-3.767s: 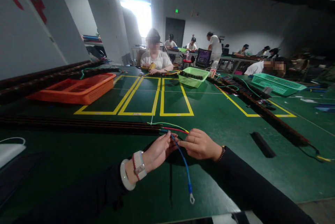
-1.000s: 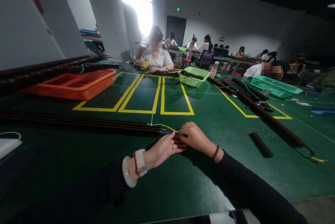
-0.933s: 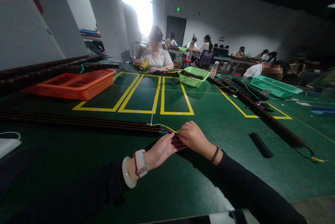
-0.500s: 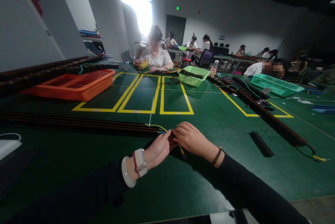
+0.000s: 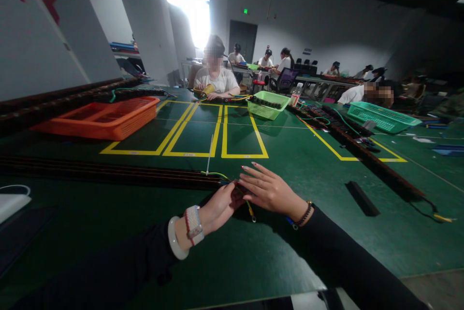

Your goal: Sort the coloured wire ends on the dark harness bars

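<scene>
My left hand [image 5: 220, 205] is closed around the wire end of a long dark strip bundle [image 5: 108, 173], which lies across the table to the left. A yellow-green wire [image 5: 250, 209] with a ring terminal hangs below the fingers. My right hand [image 5: 270, 190] has its fingers stretched and spread, just right of the left fingertips and over the wire. Whether it touches the wire is hard to see. A white cable tie [image 5: 209, 158] stands upright from the bundle, left of my hands.
An orange basket [image 5: 123, 124] is at the left, a light green one [image 5: 270, 107] farther back, a teal one [image 5: 384, 118] at the right. Another long strip [image 5: 384, 170] and a short black piece [image 5: 362, 199] lie to the right. Across the table a person [image 5: 217, 78] handles a yellow roll [image 5: 207, 91].
My right hand has opened, its fingers lifting and spreading. The ring terminal has shifted slightly down and left. Across the table, the yellow roll and the person's hand on it have moved right.
</scene>
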`<state>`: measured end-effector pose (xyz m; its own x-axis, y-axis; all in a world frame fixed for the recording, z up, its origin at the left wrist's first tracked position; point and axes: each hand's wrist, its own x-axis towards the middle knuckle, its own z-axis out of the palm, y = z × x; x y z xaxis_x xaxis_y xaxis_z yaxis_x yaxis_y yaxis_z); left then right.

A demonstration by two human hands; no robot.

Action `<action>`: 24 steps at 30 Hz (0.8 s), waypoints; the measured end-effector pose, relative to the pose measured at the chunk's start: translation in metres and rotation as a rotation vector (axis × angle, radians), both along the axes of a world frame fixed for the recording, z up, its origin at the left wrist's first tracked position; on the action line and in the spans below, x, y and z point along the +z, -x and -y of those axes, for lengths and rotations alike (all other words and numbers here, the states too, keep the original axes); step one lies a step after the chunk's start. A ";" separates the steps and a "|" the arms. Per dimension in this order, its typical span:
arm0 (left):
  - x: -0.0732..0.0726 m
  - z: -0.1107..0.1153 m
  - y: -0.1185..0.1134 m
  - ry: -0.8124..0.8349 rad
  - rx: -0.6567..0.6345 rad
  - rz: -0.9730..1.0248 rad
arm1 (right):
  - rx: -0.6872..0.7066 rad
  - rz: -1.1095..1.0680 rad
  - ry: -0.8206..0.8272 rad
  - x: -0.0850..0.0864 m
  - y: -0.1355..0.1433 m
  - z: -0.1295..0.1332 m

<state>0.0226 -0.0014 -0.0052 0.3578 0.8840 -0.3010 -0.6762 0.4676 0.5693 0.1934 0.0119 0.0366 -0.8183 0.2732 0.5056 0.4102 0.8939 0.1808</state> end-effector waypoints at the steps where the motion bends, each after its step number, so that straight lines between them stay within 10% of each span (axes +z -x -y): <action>1: 0.000 0.000 0.000 -0.014 -0.008 -0.010 | -0.037 0.038 0.010 0.000 0.000 0.000; 7: 0.005 0.002 0.000 -0.041 -0.060 -0.073 | -0.212 0.157 0.066 0.000 0.002 0.000; 24: 0.003 -0.001 -0.001 0.076 -0.033 0.041 | -0.045 0.248 -0.039 0.001 -0.006 0.006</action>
<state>0.0232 -0.0009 -0.0018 0.3999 0.8467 -0.3509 -0.6818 0.5307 0.5036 0.1995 0.0055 0.0376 -0.9064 0.2961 0.3014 0.3878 0.8661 0.3153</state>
